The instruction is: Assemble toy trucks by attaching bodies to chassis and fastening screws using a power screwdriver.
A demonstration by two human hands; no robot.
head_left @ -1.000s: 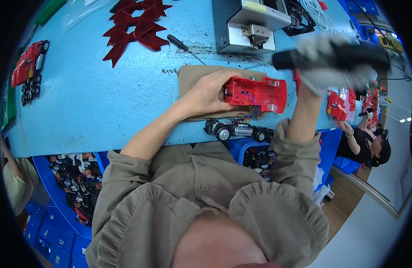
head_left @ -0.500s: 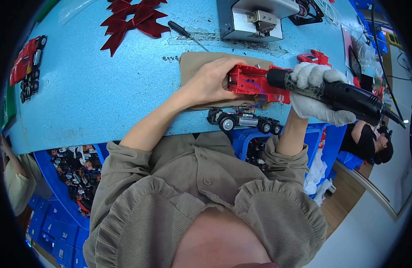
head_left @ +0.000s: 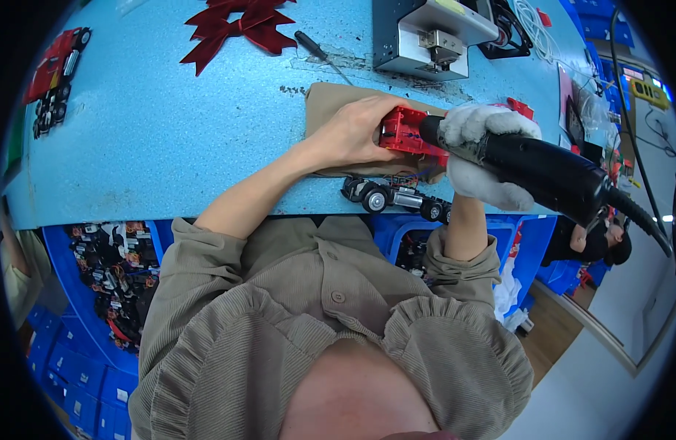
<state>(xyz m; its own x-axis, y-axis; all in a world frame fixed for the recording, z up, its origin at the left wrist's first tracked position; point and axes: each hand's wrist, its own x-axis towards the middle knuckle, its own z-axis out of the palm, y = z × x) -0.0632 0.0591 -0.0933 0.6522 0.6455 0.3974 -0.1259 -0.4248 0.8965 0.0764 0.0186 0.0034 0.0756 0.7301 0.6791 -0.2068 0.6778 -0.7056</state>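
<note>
My left hand (head_left: 358, 130) grips the left end of a red plastic toy truck body (head_left: 403, 133), which lies hollow side up on a folded brown cloth (head_left: 329, 100). In a white glove, my right hand (head_left: 492, 155) is wrapped round a black electric screwdriver (head_left: 547, 169). Its tip end is over the truck body's inside; the glove and tool hide the body's right part. Just in front of the cloth stands a black and silver truck chassis (head_left: 397, 196) with wheels, and a thin blue wire shows between it and the body.
A hand screwdriver (head_left: 321, 55) and a dark red bow (head_left: 243, 28) lie behind the cloth. At the back right stands a metal machine (head_left: 426, 44). A red toy truck (head_left: 58, 73) is far left. Blue bins (head_left: 158, 253) of parts sit below the table edge. Another person (head_left: 598, 242) is at right.
The electric screwdriver and my gloved hand have moved left and swung nearer, its rear end now lower. My left hand still holds the truck body. The whole view has shifted slightly.
</note>
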